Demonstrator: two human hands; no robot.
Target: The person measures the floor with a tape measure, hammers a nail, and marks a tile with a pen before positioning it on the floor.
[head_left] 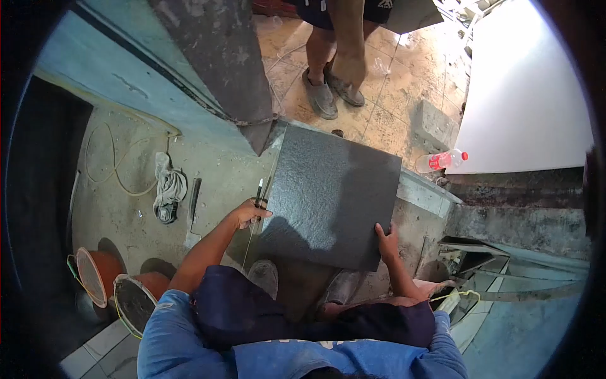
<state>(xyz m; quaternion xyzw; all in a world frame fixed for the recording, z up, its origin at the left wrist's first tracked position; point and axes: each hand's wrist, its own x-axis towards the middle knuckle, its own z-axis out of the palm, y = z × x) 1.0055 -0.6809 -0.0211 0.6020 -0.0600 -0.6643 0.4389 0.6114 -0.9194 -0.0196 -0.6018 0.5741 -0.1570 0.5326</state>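
left hand point(248, 213) grip pinching pencil point(257, 192) at tile point(331, 196) edge | right hand point(386, 242) grip clamped on tile corner

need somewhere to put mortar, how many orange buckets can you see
2: one orange bucket at the lower left on the concrete floor, the second bucket right beside it, nearer the person's blue sleeve. Others may be hidden outside the view.

The rough concrete floor point(126, 208) carried a crumpled grey rag point(168, 189), a trowel point(192, 211) just beside it, and a looped cord point(110, 170) to the left. Two mortar-stained orange buckets point(104, 278) stood near the lower left edge. A plastic bottle point(440, 161) with a red cap lay on the tiled floor point(391, 95) beyond.
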